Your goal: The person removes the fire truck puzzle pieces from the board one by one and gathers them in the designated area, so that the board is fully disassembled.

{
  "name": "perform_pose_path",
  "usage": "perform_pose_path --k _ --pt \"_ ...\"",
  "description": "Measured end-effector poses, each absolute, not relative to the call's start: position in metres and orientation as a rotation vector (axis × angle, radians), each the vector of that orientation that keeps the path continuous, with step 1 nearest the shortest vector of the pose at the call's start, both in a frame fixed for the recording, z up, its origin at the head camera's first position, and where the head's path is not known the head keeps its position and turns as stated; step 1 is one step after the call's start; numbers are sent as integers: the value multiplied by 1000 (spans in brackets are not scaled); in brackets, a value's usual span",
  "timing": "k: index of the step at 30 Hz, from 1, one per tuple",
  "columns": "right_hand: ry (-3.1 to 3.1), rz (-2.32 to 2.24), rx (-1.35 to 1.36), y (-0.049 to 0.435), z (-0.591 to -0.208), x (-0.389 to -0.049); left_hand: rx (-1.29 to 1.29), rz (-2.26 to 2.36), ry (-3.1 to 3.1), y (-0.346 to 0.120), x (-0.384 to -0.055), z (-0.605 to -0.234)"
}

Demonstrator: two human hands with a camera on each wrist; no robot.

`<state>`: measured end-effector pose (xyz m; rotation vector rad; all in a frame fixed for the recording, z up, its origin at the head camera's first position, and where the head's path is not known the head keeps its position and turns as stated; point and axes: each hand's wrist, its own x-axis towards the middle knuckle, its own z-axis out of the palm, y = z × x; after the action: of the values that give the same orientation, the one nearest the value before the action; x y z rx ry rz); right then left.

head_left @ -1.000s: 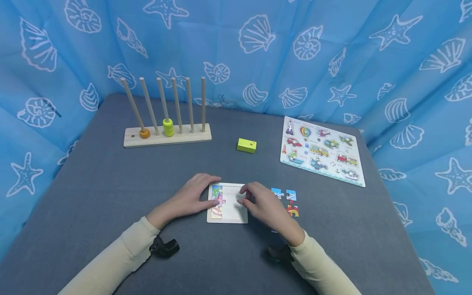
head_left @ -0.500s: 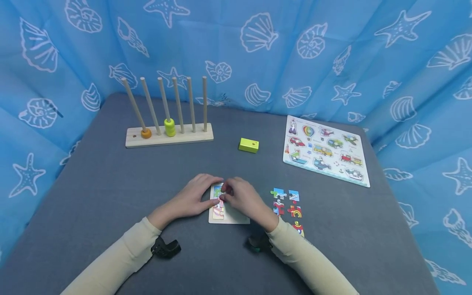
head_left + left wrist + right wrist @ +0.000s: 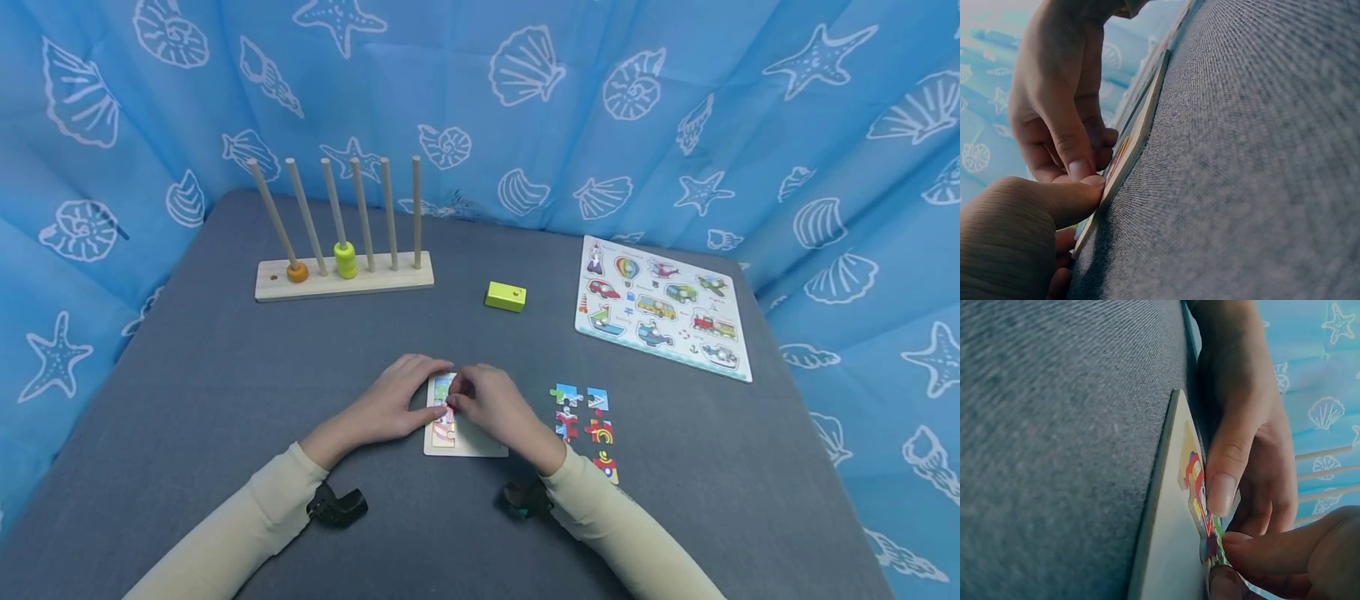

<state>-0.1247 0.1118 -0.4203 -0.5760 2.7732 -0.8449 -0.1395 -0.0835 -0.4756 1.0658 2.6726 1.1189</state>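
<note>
A pale wooden puzzle tray [image 3: 480,446] lies on the table, with joined picture pieces [image 3: 444,432] along its left side. My left hand [image 3: 386,404] holds the tray's left part, thumb on top and fingers at the far-left edge. Over the tray, my right hand [image 3: 497,408] pinches a small puzzle piece [image 3: 1212,545] between thumb and finger, against the pieces there. The right hand hides much of the tray in the head view. Several loose puzzle pieces [image 3: 602,431] lie to the right of the tray.
At the back left stands a wooden peg rack [image 3: 345,287] with orange and yellow-green rings. A yellow-green block [image 3: 506,296] lies behind the tray. The vehicle puzzle board [image 3: 663,308] is at the back right, before a blue shell-patterned curtain [image 3: 480,100].
My right hand has moved left from the tray's right edge to the pieces on its left side, uncovering more loose pieces. The left hand has stayed in place.
</note>
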Motion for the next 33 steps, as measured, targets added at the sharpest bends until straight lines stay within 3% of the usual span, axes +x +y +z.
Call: perform_pose_path --k 15,33 --pt "2586 -1073 -245 114 -417 -124 1064 1104 2684 -84 -139 -474" --pt "2665 -1118 -282 112 -417 -120 1062 1122 2672 -84 -140 -475"
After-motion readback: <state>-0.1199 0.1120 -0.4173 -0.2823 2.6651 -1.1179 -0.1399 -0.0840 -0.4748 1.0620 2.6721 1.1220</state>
